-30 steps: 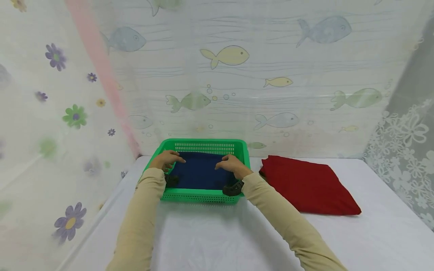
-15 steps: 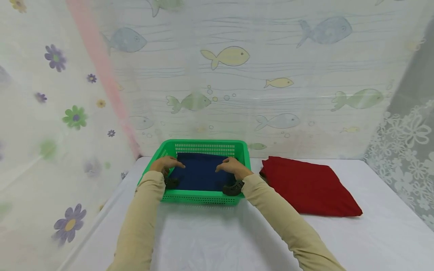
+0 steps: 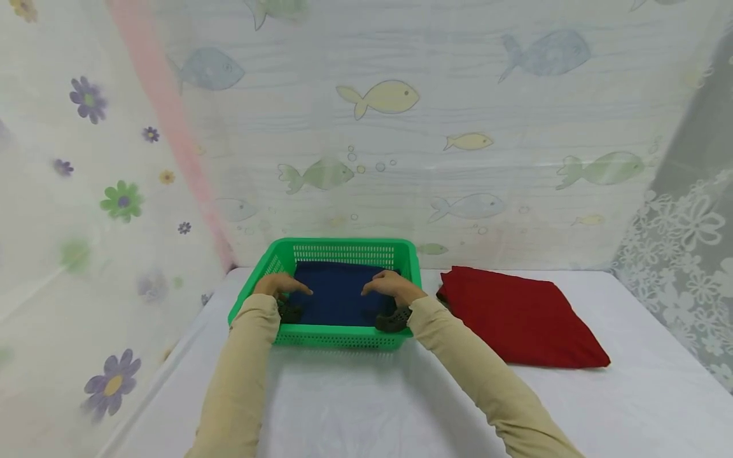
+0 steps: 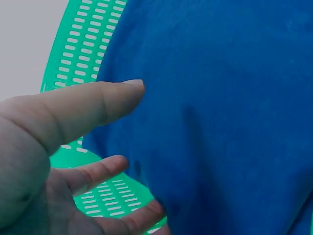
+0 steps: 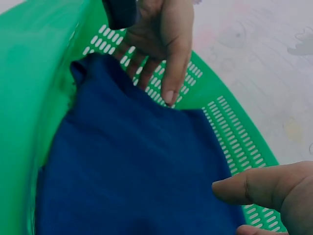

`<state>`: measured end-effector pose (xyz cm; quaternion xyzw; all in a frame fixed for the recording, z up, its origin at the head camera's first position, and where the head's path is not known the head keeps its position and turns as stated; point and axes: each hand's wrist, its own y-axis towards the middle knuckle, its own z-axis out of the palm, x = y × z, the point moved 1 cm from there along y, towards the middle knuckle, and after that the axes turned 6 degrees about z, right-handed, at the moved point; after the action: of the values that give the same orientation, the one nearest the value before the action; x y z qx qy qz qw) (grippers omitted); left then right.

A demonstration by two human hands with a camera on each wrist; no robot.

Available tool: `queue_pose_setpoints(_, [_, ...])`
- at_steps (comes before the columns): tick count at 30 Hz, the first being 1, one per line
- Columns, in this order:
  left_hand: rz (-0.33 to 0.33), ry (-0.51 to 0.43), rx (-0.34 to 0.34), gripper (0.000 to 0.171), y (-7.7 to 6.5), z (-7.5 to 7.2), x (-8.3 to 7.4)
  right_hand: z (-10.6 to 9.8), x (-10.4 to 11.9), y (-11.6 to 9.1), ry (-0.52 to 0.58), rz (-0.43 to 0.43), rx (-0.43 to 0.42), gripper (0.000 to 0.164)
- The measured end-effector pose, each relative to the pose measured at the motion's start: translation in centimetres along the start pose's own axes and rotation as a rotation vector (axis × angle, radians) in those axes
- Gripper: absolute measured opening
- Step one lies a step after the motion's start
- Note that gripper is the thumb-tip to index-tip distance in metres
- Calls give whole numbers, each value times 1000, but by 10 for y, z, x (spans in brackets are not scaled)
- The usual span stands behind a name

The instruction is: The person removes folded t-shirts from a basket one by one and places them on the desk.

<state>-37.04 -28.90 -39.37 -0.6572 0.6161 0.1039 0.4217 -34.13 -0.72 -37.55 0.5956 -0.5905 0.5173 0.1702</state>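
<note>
A folded dark blue cloth (image 3: pixel 338 296) lies flat inside a green plastic basket (image 3: pixel 343 331). My left hand (image 3: pixel 280 284) is over the basket's left side. In the left wrist view its thumb stretches above the cloth, apart from the fingers, whose tips meet the cloth's edge near the slotted wall. At the opposite side, my right hand (image 3: pixel 395 285) reaches in over the cloth. The right wrist view has its thumb and a finger (image 5: pixel 244 186) extended at the cloth's edge, with the rest out of frame. Neither hand grips the cloth.
To the right of the basket, a folded red cloth (image 3: pixel 521 315) lies on the white-covered table (image 3: pixel 355 407). A fish-printed curtain (image 3: pixel 389 140) hangs just behind the basket, and a flowered curtain (image 3: pixel 57 254) rises along the left.
My left hand has sunk lower beside the cloth's left edge. My right hand is slightly lower as well. The blue cloth stays in the basket and the red cloth lies as before.
</note>
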Motion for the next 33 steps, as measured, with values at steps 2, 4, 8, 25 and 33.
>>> queue_pose_setpoints(2, [1, -14, -9, 85, -18, 4, -11, -1, 0, 0, 12, -5, 2, 62])
queue_pose_setpoints(4, [5, -22, -10, 80, -33, 5, -22, -1, 0, 0, 20, -15, -2, 61])
queue_pose_setpoints(8, [2, -36, -13, 78, -39, 3, -27, -2, 2, 1, 43, -17, -3, 61])
queue_pose_setpoints(25, [35, -70, -33, 68, -32, 7, -22, 0, 1, 3, 24, 12, 72, 64])
queue_pose_setpoints(33, [54, -45, -36, 64, -35, 7, -26, 0, -1, 6, 170, 24, 109, 66])
